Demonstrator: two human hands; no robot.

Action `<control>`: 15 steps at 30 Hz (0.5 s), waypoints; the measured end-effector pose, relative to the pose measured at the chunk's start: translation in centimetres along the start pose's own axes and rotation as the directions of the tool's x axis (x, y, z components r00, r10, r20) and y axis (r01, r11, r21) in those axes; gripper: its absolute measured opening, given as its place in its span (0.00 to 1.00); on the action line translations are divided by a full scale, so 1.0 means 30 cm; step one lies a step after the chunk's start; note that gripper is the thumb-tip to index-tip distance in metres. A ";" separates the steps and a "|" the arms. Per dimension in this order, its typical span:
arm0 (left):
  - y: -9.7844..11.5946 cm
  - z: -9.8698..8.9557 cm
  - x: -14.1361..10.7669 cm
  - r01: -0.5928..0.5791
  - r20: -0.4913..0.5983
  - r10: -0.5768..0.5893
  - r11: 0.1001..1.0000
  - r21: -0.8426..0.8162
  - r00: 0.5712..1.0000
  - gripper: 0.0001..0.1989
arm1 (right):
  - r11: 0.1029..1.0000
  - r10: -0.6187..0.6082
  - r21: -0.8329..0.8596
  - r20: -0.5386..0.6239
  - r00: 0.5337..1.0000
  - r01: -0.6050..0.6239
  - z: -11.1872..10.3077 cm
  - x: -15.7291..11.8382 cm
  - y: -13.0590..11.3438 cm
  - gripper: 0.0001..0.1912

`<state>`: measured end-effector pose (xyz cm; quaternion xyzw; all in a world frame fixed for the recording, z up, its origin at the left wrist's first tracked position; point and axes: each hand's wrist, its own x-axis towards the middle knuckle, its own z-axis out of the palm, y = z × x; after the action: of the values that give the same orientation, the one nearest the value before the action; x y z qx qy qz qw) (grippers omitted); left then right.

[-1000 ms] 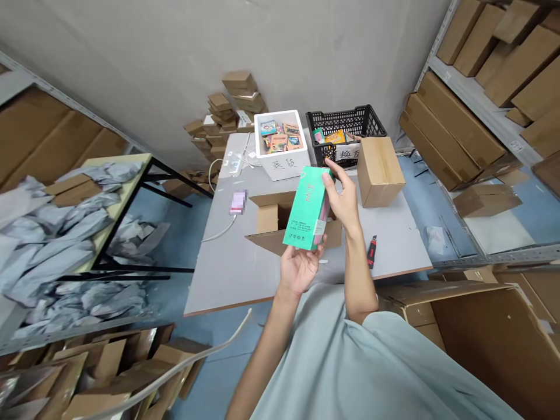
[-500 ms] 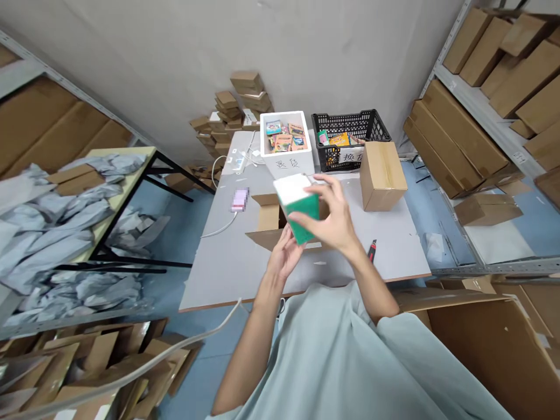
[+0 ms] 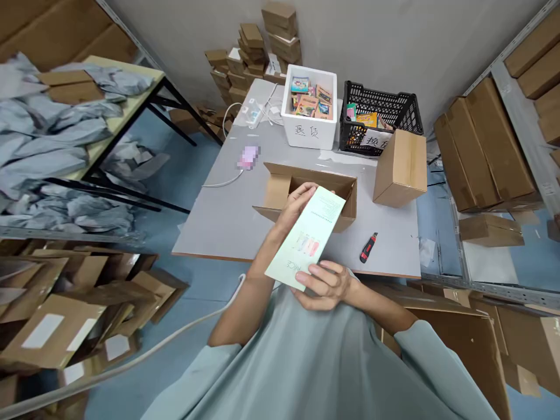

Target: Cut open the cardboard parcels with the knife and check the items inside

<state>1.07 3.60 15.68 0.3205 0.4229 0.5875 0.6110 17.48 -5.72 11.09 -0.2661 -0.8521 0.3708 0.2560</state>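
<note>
Together, the left grip (image 3: 299,203) and right grip (image 3: 327,284) hold a box (image 3: 305,238). Beyond them stands an open carton (image 3: 321,177).

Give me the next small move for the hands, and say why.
Probably ease the pale green box forward toward the open cardboard carton: the left hand holds its far end, the right hand its near end, and in this view that near end shows past the front edge of the table.
</note>
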 end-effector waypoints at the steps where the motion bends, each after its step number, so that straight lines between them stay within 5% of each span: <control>1: 0.000 -0.002 0.008 0.012 0.013 -0.012 1.000 -0.001 1.000 0.23 | 1.000 0.017 0.005 -0.043 0.999 -0.016 -0.017 -0.002 0.004 0.07; 3: -0.015 -0.022 0.013 -0.009 -0.025 0.009 1.000 0.022 1.000 0.23 | 1.000 0.029 0.011 -0.213 0.977 -0.028 -0.066 -0.005 0.012 0.07; 5: -0.039 -0.052 0.004 -0.029 -0.077 0.032 0.999 0.039 0.996 0.25 | 0.999 0.045 0.012 -0.465 0.884 -0.045 -0.135 0.002 0.021 0.11; 9: -0.045 -0.076 -0.045 -0.158 -0.115 0.163 0.986 0.058 0.980 0.29 | 0.972 0.227 0.222 -0.834 0.502 -0.071 -0.302 0.074 0.065 0.26; 12: 0.005 -0.014 -0.080 -0.404 -0.067 0.430 0.883 0.237 0.900 0.31 | 0.836 0.478 0.539 -0.808 0.345 0.102 -0.402 0.163 0.152 0.27; 15: 0.063 0.110 -0.086 -0.589 0.102 0.604 0.702 0.402 0.790 0.36 | 0.584 0.670 0.762 -0.647 0.363 0.279 -0.446 0.235 0.257 0.22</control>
<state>3.29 1.60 19.15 0.5504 0.4219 0.6560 0.2978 22.86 9.96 14.78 -0.3971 -0.2603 0.5204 0.7098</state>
